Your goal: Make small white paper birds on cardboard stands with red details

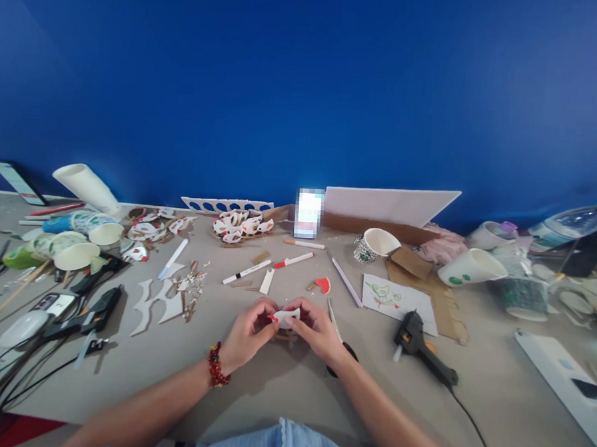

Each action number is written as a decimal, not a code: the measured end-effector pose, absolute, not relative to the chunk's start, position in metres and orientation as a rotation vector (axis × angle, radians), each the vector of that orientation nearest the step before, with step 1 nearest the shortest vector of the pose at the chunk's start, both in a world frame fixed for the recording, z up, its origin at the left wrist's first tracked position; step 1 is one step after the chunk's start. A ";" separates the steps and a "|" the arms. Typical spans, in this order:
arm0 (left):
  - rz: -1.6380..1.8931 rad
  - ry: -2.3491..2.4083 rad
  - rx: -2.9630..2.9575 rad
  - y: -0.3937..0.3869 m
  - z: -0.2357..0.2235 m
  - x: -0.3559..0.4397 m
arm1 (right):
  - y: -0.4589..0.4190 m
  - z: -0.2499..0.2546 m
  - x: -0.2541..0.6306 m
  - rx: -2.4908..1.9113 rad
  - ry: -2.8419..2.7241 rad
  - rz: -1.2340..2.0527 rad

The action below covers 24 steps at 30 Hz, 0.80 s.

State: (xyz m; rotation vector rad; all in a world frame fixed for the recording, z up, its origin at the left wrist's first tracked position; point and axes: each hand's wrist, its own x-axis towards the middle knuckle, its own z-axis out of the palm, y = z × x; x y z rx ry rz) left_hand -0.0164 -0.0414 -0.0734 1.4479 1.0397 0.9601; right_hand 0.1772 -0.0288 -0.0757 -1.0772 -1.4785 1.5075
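Observation:
At the near middle of the table, my left hand [249,334] and my right hand [317,330] meet around a small white cut-out piece with a red tip [286,317]. Both hands are closed, thumbs and fingers pinching it from either side. Under the fingers a bit of brown cardboard shows, mostly hidden. Scissors [340,349] lie partly beneath my right forearm. Just beyond the hands rest a red and white cut-out [322,285], a small white strip [267,281], a red marker [294,260] and a black-capped marker [246,272].
Farther back stands a cluster of white cut-out pieces [242,227]. To the right are a black glue gun [422,347] with its cord, a drawing [399,301] and a paper cup [376,245]. Scraps [159,303], another glue gun [96,316], cables and stacked cups [76,255] crowd the left.

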 end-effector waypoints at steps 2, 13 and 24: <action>0.957 1.027 1.397 -0.041 -0.075 -0.017 | -0.028 -0.070 0.179 -1.036 -1.421 1.525; 0.909 1.008 1.287 -0.041 -0.079 -0.020 | -0.025 -0.076 0.180 -1.007 -1.429 1.571; 0.955 1.048 1.335 -0.043 -0.073 -0.018 | -0.027 -0.087 0.178 -1.017 -1.508 1.486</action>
